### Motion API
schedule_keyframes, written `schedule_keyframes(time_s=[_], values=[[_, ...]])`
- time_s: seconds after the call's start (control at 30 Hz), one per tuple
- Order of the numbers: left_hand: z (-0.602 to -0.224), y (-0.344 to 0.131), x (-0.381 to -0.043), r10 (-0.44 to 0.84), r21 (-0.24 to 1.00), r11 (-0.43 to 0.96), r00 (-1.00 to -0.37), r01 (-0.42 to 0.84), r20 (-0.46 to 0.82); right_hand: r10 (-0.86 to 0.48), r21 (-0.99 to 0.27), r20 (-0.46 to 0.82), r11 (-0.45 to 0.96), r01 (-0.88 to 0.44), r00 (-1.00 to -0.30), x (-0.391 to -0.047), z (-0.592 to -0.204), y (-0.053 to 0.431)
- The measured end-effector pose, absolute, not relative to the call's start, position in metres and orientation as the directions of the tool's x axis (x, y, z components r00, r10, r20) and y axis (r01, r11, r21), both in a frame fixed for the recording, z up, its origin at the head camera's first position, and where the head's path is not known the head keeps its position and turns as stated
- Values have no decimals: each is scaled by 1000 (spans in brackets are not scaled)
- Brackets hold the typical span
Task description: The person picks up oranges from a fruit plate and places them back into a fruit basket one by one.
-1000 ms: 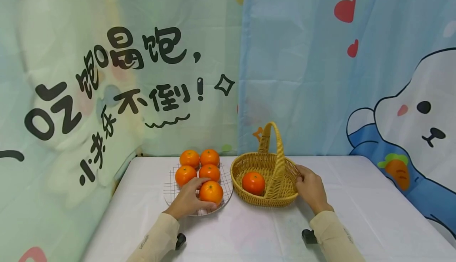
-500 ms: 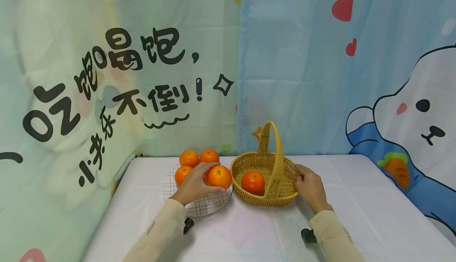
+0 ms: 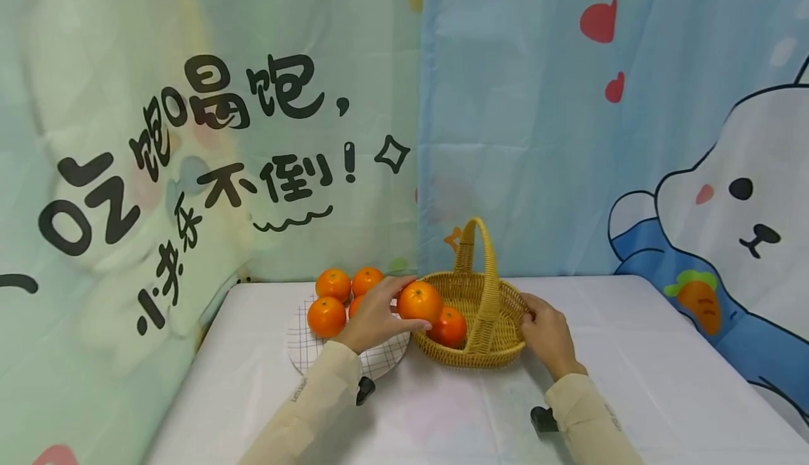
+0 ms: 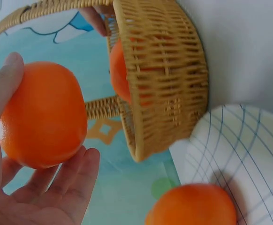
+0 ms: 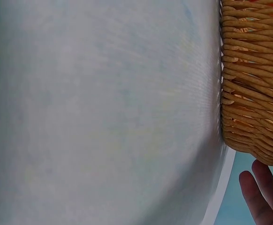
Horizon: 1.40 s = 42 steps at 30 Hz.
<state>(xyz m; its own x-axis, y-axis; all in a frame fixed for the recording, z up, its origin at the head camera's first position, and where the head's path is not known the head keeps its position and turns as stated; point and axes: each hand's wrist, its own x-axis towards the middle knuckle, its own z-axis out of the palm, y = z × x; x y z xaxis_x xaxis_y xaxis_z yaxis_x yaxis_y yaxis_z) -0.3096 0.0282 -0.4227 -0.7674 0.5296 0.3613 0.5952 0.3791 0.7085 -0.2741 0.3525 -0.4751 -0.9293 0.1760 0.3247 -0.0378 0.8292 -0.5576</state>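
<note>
My left hand [image 3: 378,316] holds an orange [image 3: 420,302] between thumb and fingers, raised at the left rim of the yellow wicker basket [image 3: 464,358]. In the left wrist view the held orange [image 4: 45,115] is close up, apart from the basket [image 4: 169,75]. Another orange [image 3: 449,327] lies inside the basket, partly covered by the held one in the head view. My right hand [image 3: 548,331] grips the basket's right rim. Fingers [image 5: 258,194] of that hand show beside the wicker wall [image 5: 254,89] in the right wrist view.
Left of the basket lies a round plate [image 3: 303,342] with a grid pattern, bearing several oranges [image 3: 326,317], one mostly hidden by my left hand. The basket's tall handle [image 3: 491,261] arches over its middle. A white cloth [image 3: 455,416] covers the table, and printed curtains [image 3: 505,135] hang behind.
My left hand has lifted the orange off the front of the plate and carried it right, up to the basket's rim. My right hand has stayed on the basket.
</note>
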Motion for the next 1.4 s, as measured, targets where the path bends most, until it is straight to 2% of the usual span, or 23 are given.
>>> schedule_keyframes(time_s=[0.73,1.13,1.4], values=[[-426,74,-307,544,703,403,-771,586,331,194,-564,316,825,-20,-929,-272,-474,354],[-423,101,-313,581,689,394,-746,609,326,203,-565,301,825,-3,-932,-271,-473,355],[-429,107,-318,572,679,450,-771,580,280,189,-570,305,822,-20,-933,-272,-474,353]])
